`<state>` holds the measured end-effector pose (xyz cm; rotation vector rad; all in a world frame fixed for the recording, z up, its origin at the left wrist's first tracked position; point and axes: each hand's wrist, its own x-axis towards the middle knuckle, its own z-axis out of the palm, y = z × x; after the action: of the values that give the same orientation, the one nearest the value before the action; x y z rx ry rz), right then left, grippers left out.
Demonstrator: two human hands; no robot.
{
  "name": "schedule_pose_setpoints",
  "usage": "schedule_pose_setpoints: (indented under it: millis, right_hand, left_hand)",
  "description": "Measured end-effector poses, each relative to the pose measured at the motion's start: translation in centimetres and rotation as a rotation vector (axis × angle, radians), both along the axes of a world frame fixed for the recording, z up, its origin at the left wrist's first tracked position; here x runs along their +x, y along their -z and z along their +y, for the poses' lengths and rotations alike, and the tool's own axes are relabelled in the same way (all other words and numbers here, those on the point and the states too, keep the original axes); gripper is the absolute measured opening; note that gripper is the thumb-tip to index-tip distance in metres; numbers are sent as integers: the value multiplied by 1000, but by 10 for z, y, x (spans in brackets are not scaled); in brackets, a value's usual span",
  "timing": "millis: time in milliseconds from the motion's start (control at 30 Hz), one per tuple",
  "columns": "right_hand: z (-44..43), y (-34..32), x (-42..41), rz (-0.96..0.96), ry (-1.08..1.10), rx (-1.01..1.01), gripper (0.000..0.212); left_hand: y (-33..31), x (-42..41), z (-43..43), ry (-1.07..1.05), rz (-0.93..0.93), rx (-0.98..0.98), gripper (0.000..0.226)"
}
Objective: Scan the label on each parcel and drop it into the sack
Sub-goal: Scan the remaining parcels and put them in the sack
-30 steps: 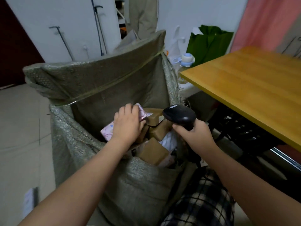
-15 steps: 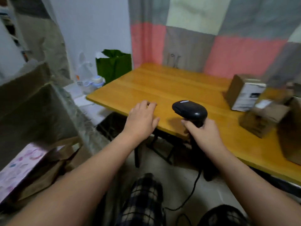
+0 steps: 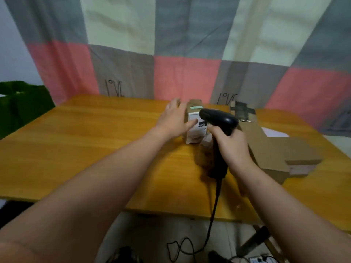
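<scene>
Your left hand (image 3: 175, 119) lay straight-fingered beside the box (image 3: 192, 120) — perhaps touching — while your right hand (image 3: 234, 147) clenched the scanner (image 3: 220, 118). Next: grasp it, scan its label (image 3: 194, 135).

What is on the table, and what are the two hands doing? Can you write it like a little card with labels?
Left hand: open, touching the left side of the small labelled box, thumb on its label
Right hand: holds the black scanner, just in front of that box
Cable: hangs down from the scanner
Other parcels: bigger cardboard boxes, to the right
Table: wooden
Sack: not in view
</scene>
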<state>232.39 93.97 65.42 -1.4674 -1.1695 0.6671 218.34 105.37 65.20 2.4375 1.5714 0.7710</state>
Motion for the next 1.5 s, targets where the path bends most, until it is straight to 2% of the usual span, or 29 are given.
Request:
schedule_pose_setpoints:
  millis: [167, 233, 300, 367, 400, 500, 567, 700, 833, 933, 1100, 1200, 1267, 1300, 1367, 1433, 1500]
  right_hand:
    - [15, 12, 12, 61, 94, -45, 18]
    - [18, 15, 15, 55, 129, -58, 19]
    - [18, 19, 19, 25, 153, -60, 20]
    - [17, 21, 20, -66, 155, -71, 23]
    - [16, 21, 18, -128, 147, -78, 23]
    - [13, 18, 8, -279, 102, -55, 27]
    - [9, 16, 1, -351, 53, -51, 27]
    - [1, 14, -10, -485, -7, -84, 28]
    - [-8, 16, -32, -565, -77, -23, 22]
    - [-13, 20, -49, -554, -131, -31, 22]
    - [-20, 24, -60, -430, -100, -17, 21]
    - [-21, 30, -62, -302, -68, -11, 21]
    - [-24, 37, -59, -214, -59, -14, 23]
    - [-26, 40, -56, -167, -58, -8, 23]
    - [-33, 43, -52, -92, -46, 25, 24]
    - [-42, 41, -48, -48, -23, 77, 23]
    - [-51, 36, -49, -15, -49, 102, 18]
  left_hand:
    - [-15, 19, 55, 40, 152, -173, 90]
    - [-15, 21, 70, 71, 215, -237, 84]
    - [-12, 20, 75, 91, 129, -269, 70]
    - [-10, 13, 70, 80, 37, -247, 67]
    - [-7, 5, 65, 62, 7, -237, 72]
    - [3, -28, 37, 26, -93, -272, 105]
    - [11, -58, 13, 14, -55, -303, 117]
    - [27, -111, -33, -56, 74, -277, 103]
    - [38, -145, -70, -40, -12, -332, 102]
    - [41, -159, -81, -68, 22, -282, 111]
    - [19, -131, -78, -84, 185, -102, 92]
    - [12, -111, -60, -67, 356, -260, 91]
    - [10, -106, -53, -51, 378, -387, 90]
    - [9, -106, -53, -48, 310, -392, 89]
    - [9, -109, -53, -46, 2, -335, 88]
    - [13, -117, -58, -10, -395, -334, 103]
    - [19, -127, -68, 21, -579, -375, 120]
